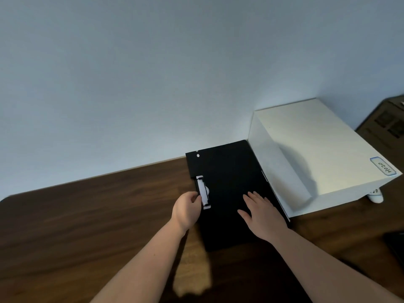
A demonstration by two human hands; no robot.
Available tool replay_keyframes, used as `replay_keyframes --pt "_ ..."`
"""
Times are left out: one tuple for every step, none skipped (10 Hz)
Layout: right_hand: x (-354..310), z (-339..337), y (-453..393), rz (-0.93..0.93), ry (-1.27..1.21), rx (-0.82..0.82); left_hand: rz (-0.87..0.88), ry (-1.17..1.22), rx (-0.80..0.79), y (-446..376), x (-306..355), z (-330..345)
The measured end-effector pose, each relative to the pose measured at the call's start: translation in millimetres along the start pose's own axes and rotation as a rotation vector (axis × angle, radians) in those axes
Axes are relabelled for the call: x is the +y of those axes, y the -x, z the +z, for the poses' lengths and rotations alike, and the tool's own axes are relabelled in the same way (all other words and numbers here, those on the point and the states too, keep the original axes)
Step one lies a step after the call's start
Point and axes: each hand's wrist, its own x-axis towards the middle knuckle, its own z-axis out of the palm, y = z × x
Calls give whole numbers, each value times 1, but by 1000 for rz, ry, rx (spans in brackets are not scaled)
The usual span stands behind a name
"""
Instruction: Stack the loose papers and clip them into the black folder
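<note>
Head view. The black folder [229, 193] lies flat on the dark wooden table [98, 215], its far edge against the wall [153, 73] and its right edge just beside a white box [317, 154].

Left hand [187, 209]: the bare forearm reaches in from the near edge of the table to the folder's left edge. The fingers [196, 199] are curled and pinched on the white clip [204, 192] that sits at that edge; the thumb side faces the folder.

Right hand [261, 212]: the forearm comes in from the near right, and the hand lies palm down on the folder's right half, near the box. Its fingers are straight and slightly spread, pressing on the cover and gripping nothing.

A thin white line, possibly paper edges, shows along the folder's right edge. The box carries a blue-bordered label [383, 169] at its right corner. A small white object [376, 194] lies on the table just beyond that corner.
</note>
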Motion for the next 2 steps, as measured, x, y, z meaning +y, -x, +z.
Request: replay_keyframes --pt "-17 -23 12 -6 -28 -12 18 -19 32 20 12 -26" --pt "-32 -52 32 -5 -46 -11 65 -46 44 42 25 -56"
